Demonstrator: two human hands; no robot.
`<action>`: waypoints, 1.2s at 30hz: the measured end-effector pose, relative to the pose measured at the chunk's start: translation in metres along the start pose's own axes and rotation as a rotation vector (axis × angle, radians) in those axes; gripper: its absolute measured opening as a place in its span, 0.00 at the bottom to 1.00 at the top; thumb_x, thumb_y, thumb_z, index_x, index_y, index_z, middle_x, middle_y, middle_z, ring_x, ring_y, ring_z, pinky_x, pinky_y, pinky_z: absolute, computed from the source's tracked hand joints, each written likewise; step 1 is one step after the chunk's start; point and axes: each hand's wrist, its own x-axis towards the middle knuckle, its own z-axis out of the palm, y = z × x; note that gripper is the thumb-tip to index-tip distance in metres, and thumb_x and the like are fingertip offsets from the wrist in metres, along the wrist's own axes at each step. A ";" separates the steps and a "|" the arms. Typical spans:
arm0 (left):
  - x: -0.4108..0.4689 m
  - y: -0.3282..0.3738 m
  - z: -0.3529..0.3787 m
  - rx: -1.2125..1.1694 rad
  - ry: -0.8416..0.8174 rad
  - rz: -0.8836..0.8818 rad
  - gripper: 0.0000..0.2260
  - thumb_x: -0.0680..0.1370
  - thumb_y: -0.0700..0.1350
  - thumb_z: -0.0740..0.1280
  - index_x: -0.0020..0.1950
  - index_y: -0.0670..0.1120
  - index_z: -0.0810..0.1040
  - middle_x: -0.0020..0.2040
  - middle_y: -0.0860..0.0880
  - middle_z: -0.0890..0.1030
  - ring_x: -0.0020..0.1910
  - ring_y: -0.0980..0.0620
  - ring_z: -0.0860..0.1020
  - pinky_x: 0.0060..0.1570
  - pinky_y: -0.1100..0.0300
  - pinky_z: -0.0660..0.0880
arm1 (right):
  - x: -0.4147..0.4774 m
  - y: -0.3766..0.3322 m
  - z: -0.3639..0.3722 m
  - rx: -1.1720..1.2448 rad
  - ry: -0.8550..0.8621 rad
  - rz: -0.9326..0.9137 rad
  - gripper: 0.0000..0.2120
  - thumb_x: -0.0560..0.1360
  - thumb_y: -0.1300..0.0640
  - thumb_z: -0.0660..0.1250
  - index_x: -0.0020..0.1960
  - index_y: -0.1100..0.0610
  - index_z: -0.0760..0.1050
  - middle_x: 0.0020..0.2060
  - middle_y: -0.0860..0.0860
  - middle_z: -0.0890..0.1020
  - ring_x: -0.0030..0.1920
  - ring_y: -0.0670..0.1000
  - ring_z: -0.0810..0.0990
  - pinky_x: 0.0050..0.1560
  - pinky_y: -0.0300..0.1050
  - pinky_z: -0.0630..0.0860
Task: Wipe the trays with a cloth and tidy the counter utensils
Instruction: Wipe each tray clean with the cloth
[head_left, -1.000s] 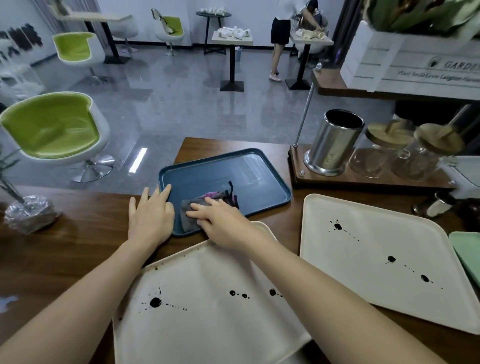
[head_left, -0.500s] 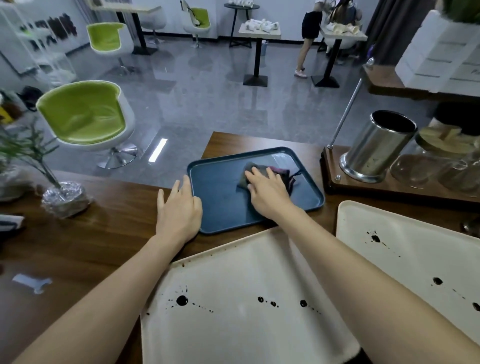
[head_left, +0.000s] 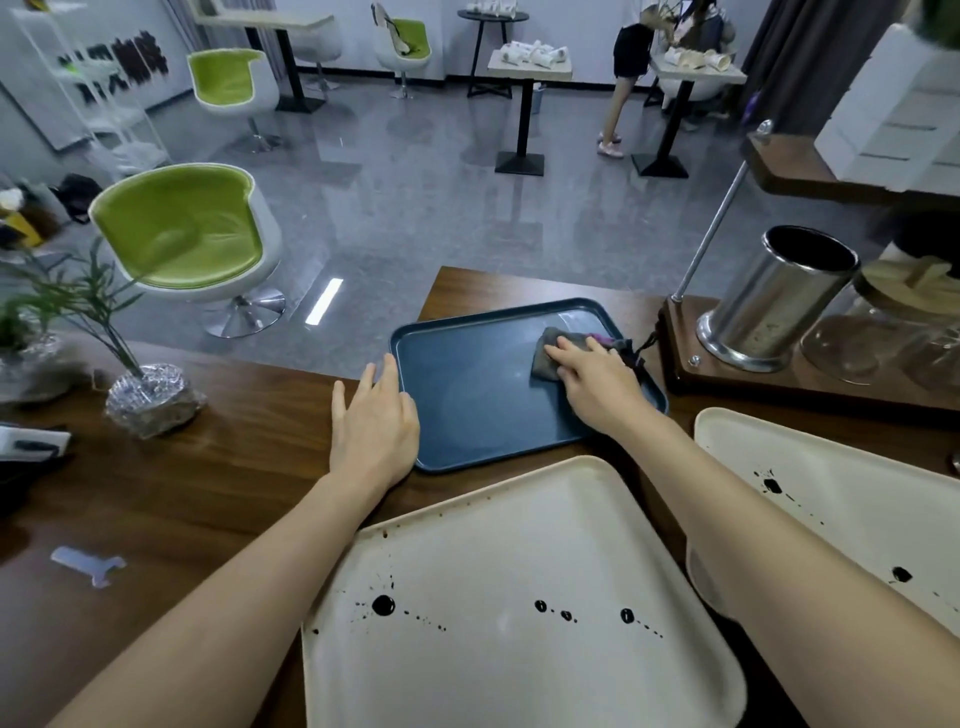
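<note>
On my feed the right hand (head_left: 597, 387) lies flat with its fingers straight, pressing a grey cloth (head_left: 550, 358) with a purple edge onto the far right part of the dark blue tray (head_left: 467, 415), which sits on the wooden counter (head_left: 208, 483). The left hand (head_left: 374, 421) is also spread flat and holds nothing, resting on the counter against the tray's left rim. Nearer to me, a cream tray (head_left: 493, 545) lies just in front and a second cream tray (head_left: 841, 478) lies to the right, both spotted with black drops.

Dark blue tray (head_left: 467, 405); grey cloth (head_left: 546, 359) edged purple; near cream tray (head_left: 493, 545) and right cream tray (head_left: 841, 467) spattered black; brown woodgrain counter (head_left: 208, 493); lime-green chair (head_left: 182, 228).
</note>
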 end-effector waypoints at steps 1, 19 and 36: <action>0.000 0.000 0.000 -0.003 -0.003 0.001 0.24 0.86 0.46 0.50 0.83 0.44 0.54 0.83 0.46 0.59 0.82 0.48 0.55 0.80 0.43 0.45 | -0.002 -0.011 0.001 -0.016 0.005 -0.022 0.20 0.84 0.57 0.55 0.75 0.47 0.67 0.78 0.46 0.63 0.78 0.58 0.57 0.75 0.51 0.51; 0.000 -0.004 -0.002 0.058 -0.041 0.027 0.26 0.85 0.45 0.50 0.83 0.42 0.49 0.84 0.49 0.55 0.82 0.54 0.50 0.80 0.42 0.43 | 0.053 -0.143 0.057 -0.130 -0.090 -0.307 0.29 0.81 0.56 0.59 0.79 0.47 0.56 0.80 0.47 0.55 0.80 0.58 0.48 0.78 0.59 0.45; 0.005 -0.008 0.008 0.105 -0.041 0.031 0.19 0.85 0.44 0.53 0.73 0.40 0.71 0.84 0.50 0.55 0.82 0.51 0.52 0.79 0.40 0.44 | 0.066 0.008 0.005 -0.090 0.050 -0.061 0.19 0.83 0.59 0.54 0.72 0.51 0.71 0.77 0.48 0.66 0.75 0.61 0.62 0.73 0.54 0.60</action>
